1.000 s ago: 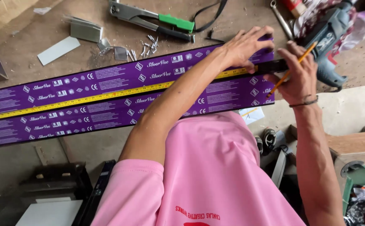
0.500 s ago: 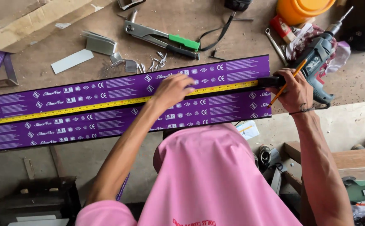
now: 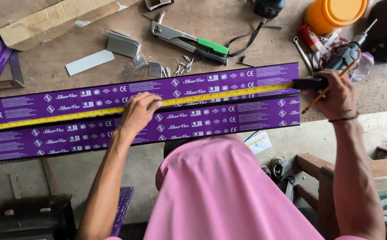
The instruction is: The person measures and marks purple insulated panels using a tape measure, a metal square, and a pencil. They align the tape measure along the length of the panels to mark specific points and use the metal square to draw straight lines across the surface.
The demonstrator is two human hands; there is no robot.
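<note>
Two long purple printed strips point(image 3: 211, 124) lie side by side along the workbench's front edge. A yellow tape measure blade point(image 3: 220, 94) runs along the seam between them. My left hand point(image 3: 139, 111) presses flat on the blade near the middle of the strips. My right hand point(image 3: 338, 94) grips the black tape measure case point(image 3: 309, 83) at the strips' right end and also holds an orange pencil point(image 3: 329, 86) between its fingers.
Behind the strips lie a rivet tool with a green grip point(image 3: 189, 39), loose rivets point(image 3: 180, 69), metal offcuts point(image 3: 122, 44), a wooden plank point(image 3: 60, 20), an orange bucket point(image 3: 333, 13) and a power drill point(image 3: 349, 53). A wooden bench point(image 3: 380, 171) stands at lower right.
My left hand slid leftward along the tape, from near the right end to the middle of the strips. My right hand stayed on the tape case and pencil.
</note>
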